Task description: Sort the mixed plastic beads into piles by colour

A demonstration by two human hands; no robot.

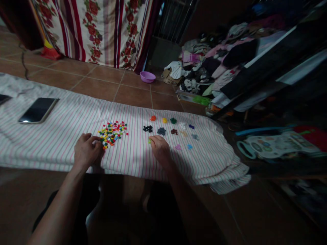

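Observation:
A mixed heap of small coloured beads (112,132) lies on a pink-striped cloth (51,136) spread on the floor. To its right sit several small piles sorted by colour (173,131): orange, yellow, green, black, grey, dark red, white, blue, pink. My left hand (87,151) rests at the heap's lower left edge, fingers curled and pinched at the beads. My right hand (159,146) lies below the black and grey piles, fingers closed, with a small green bead (149,140) at its fingertips.
A phone (38,110) lies face up on the cloth at the left. A purple bowl (147,77) stands on the tiled floor by a floral curtain (102,30). Heaped clothes (217,61) and a toy (270,144) crowd the right side.

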